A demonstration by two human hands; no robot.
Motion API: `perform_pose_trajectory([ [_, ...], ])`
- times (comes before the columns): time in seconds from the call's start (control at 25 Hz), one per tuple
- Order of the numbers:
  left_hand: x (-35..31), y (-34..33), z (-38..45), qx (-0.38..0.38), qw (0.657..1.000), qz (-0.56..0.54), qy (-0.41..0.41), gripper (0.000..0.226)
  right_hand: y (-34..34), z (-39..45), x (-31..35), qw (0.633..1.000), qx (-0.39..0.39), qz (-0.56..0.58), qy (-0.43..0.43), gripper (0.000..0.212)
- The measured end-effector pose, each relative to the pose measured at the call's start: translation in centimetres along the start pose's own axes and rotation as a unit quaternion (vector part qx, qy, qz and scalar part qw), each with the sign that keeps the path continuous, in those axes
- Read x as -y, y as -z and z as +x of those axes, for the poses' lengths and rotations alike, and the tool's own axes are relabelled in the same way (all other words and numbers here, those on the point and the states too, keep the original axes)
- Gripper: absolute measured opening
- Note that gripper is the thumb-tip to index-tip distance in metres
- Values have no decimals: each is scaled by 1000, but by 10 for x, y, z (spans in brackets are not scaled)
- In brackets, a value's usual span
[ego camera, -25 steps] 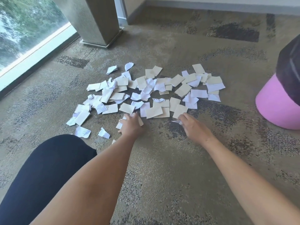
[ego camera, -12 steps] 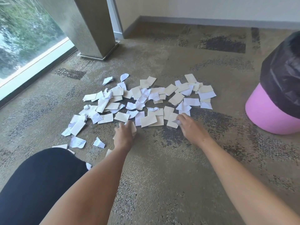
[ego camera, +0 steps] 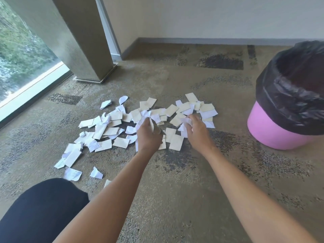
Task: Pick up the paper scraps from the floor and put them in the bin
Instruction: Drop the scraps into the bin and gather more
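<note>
A: Paper scraps [ego camera: 112, 132] lie scattered on the carpet, left of the bin [ego camera: 287, 109].
B: Left hand [ego camera: 149, 135] clutches several; right hand [ego camera: 197, 131] pinches white ones.
A: I'd gather inward, squeeze firmly, then carry both handfuls over the bin's rim.

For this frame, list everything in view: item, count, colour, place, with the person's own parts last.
torn paper scraps: dozens, white and beige, strewn over the middle of the carpet.
round plastic bin: one, pink, lined with a black bag, right of the scraps.
patterned carpet: one, tan with dark patches, the whole floor.
square pillar: one, grey-beige, far left beside the window.
window: one, greenery outside, left edge.
wall: one, off-white, at the back.
knee: one, in black fabric, bottom left.
left hand: grip on scraps.
right hand: grip on white scraps.
</note>
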State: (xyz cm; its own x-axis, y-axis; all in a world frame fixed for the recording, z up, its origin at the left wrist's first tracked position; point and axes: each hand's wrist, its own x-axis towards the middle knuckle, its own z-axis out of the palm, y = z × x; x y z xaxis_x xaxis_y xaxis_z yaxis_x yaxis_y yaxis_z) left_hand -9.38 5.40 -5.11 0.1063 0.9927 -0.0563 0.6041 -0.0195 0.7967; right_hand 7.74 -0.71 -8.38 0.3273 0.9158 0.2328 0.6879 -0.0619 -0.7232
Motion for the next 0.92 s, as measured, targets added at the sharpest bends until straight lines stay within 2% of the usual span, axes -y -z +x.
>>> perform_pose_trajectory([
  [0.16, -50, -16, -20, 9, 994, -105, -37, 20, 28, 12, 10, 991, -108, 66, -31, 23],
  [0.36, -116, -32, -43, 56, 967, -235, -86, 31, 90, 23, 19, 967, -234, 96, -15, 15],
  [0.48, -156, -40, -57, 84, 948, -282, -118, 31, 136, 32, 17, 936, -338, 95, -22, 21],
  [0.64, -222, -68, -65, 132, 930, -307, -153, 31, 194, 36, 8, 875, -470, 108, -53, 22],
  [0.76, -269, -109, -60, 156, 933, -290, -146, 30, 235, 44, -8, 841, -501, 140, -148, 25],
  [0.92, -314, -152, -63, 238, 925, -291, -55, 25, 278, 49, -28, 797, -456, 245, -311, 46],
])
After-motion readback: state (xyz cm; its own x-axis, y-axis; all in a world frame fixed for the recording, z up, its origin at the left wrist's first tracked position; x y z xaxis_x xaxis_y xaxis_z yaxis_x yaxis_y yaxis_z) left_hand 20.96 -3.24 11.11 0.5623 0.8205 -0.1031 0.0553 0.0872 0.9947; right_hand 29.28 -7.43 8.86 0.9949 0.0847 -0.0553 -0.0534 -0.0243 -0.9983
